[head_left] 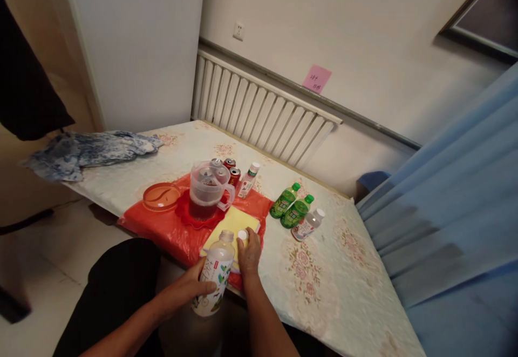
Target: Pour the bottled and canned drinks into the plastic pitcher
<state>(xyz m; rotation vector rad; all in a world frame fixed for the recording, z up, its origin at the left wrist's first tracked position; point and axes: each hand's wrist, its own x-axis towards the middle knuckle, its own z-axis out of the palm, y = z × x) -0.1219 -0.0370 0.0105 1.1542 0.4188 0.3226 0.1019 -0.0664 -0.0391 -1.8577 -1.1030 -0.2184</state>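
My left hand (198,284) is wrapped round a clear bottle (216,276) with a white printed label, its mouth uncapped, tilted slightly over the table's front edge. Just right of the bottle's neck, my right hand (250,251) pinches a white bottle cap (242,235) between thumb and fingers, over a yellow pad (238,219). Behind the pad a clear plastic pitcher (206,181) with dark reddish-brown liquid in it stands on a red scalloped dish (184,214). An orange round lid (162,197) lies to the left of the pitcher.
Red plastic sheeting (154,233) covers part of the flowered tablecloth (315,287). Several cans (233,176) and a white-capped bottle (248,181) stand behind the pitcher. Two green bottles (284,201) and another white-capped bottle (308,224) are on the right. Blue patterned cloth (97,152) lies far left.
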